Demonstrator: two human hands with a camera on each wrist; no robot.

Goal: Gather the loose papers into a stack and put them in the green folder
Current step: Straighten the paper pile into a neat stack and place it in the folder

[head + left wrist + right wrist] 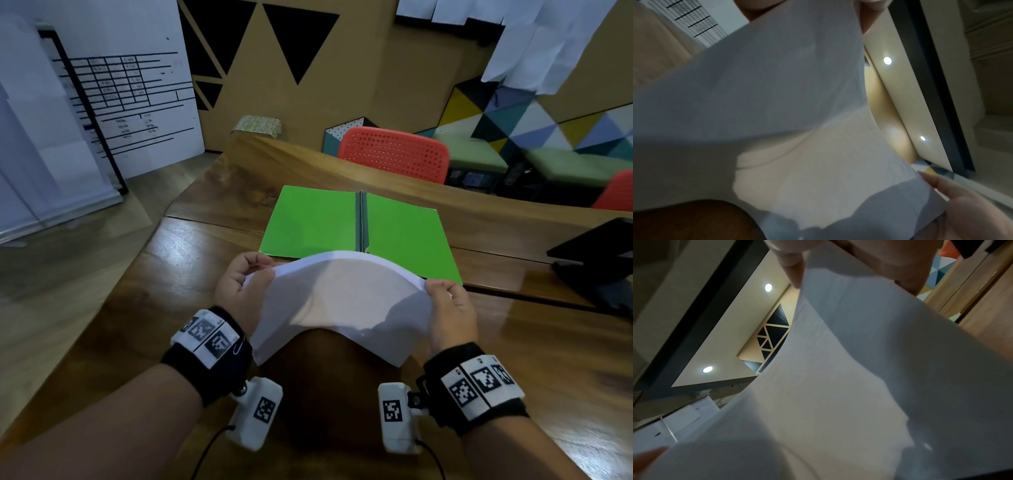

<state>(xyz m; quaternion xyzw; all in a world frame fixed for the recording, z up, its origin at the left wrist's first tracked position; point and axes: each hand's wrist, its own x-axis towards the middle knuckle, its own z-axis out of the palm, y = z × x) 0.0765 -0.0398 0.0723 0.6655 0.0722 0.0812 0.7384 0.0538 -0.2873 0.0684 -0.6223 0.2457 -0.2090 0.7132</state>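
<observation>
One green folder (359, 229) lies open on the one wooden table (191, 260). One stack of papers (339, 301) is there; its sheet count can't be told. Two hands, left hand (239, 286) and right hand (448, 308). Two red chairs (394, 154), the second only partly in view.

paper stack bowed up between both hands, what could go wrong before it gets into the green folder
1. The paper stack arches upward between the left hand and right hand; sheets may fan out of line or crease.
2. The green folder lies open on glossy wood; the papers' landing might push it away.
</observation>
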